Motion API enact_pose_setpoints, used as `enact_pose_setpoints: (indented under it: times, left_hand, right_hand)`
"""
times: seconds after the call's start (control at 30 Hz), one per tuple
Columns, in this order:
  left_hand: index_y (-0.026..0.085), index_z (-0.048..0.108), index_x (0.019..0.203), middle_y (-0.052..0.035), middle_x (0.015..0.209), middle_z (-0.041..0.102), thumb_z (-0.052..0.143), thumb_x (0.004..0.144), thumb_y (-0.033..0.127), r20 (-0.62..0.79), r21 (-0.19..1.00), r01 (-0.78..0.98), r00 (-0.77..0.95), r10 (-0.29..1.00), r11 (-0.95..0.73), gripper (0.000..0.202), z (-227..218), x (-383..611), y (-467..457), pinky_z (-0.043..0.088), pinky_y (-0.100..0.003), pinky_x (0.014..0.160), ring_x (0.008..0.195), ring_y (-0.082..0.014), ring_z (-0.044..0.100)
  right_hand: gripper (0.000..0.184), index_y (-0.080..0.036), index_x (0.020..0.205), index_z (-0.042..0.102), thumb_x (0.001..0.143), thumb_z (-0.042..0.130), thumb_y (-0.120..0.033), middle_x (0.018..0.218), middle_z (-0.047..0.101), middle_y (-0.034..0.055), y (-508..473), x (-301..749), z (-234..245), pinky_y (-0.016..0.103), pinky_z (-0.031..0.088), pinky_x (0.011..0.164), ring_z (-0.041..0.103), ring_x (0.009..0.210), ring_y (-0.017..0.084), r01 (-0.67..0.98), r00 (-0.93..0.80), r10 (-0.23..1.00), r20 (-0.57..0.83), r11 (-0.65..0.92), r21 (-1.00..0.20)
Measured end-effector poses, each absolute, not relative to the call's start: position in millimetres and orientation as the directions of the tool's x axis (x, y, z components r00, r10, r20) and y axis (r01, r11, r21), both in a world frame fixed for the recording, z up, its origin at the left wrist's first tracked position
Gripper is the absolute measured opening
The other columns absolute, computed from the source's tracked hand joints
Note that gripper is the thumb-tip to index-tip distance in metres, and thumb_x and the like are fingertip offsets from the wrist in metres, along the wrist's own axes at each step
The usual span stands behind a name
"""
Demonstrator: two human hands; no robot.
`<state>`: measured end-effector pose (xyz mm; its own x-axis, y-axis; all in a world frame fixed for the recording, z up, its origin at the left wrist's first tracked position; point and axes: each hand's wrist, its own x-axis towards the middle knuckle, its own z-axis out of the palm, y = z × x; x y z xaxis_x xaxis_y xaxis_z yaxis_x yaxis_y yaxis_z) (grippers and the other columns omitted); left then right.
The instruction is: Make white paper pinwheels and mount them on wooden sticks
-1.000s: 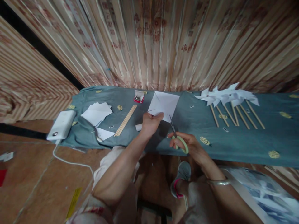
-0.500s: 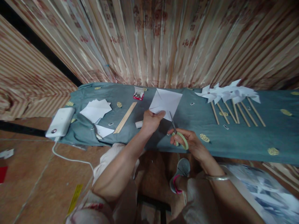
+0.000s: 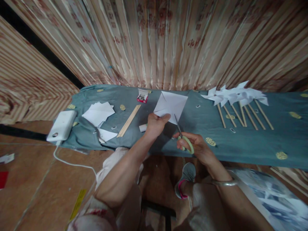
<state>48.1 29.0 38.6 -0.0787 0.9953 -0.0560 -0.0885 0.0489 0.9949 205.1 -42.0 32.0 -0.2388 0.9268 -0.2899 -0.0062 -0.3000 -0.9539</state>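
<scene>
- My left hand [image 3: 155, 124] is pinched shut on the near left edge of the white paper square [image 3: 172, 103], thumb on top, and lifts that edge a little off the surface [image 3: 240, 141].
- The paper square sits as a diamond over the teal cloth, with creases crossing its middle and its far corner pointing at the striped curtain [image 3: 168, 41].
- My right hand [image 3: 195, 147] is closed around the green handles of the scissors [image 3: 184, 138], just on the near right side of the paper square.
- The scissor blades point away from me and their tips meet the paper square's near corner. I cannot tell how wide they gape.
- The two hands are apart, one on either side of that near corner.
- A silver bangle [image 3: 225, 183] circles my right wrist.
- Just left of the paper square lie a small white roll [image 3: 142, 128] and a bundle of wooden sticks [image 3: 129, 121].
- A small red box [image 3: 142, 96] stands open at the paper square's far left.
- Farther left of the paper square is a loose stack of white sheets [image 3: 98, 114], and beyond it a white device [image 3: 62, 125] with a cable.
- Well to the right of the paper square lies a row of finished white pinwheels [image 3: 234, 96] on sticks.
</scene>
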Motion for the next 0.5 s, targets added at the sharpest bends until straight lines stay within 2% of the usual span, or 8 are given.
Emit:
enact_pose_setpoints:
  times: [0.33,0.5]
  left_hand:
    - [0.016,0.048,0.045,0.0041,0.047,0.046,0.068,0.063,0.023,-0.072,0.992,-0.113,-0.080,0.994,0.063,0.028,39.4,48.2,28.7,0.030,-0.022,0.048,0.048,-0.0074,0.039]
    - [0.016,0.048,0.045,0.0046,0.046,0.044,0.067,0.063,0.024,-0.073,0.991,-0.114,-0.068,0.995,0.065,0.028,38.2,48.6,28.3,0.030,-0.022,0.048,0.048,-0.0075,0.038]
  right_hand:
    - [0.048,-0.019,0.082,0.070,0.051,0.084,-0.053,0.054,0.058,-0.0031,-41.4,202.7,32.0,0.024,0.039,0.047,0.050,0.049,0.009,-0.035,-0.195,0.924,-0.328,-0.341,-0.939]
    - [0.049,-0.019,0.083,0.069,0.051,0.085,-0.052,0.058,0.061,-0.0021,-41.0,202.8,31.4,0.024,0.041,0.050,0.053,0.052,0.010,-0.038,-0.187,0.921,-0.342,-0.355,-0.934]
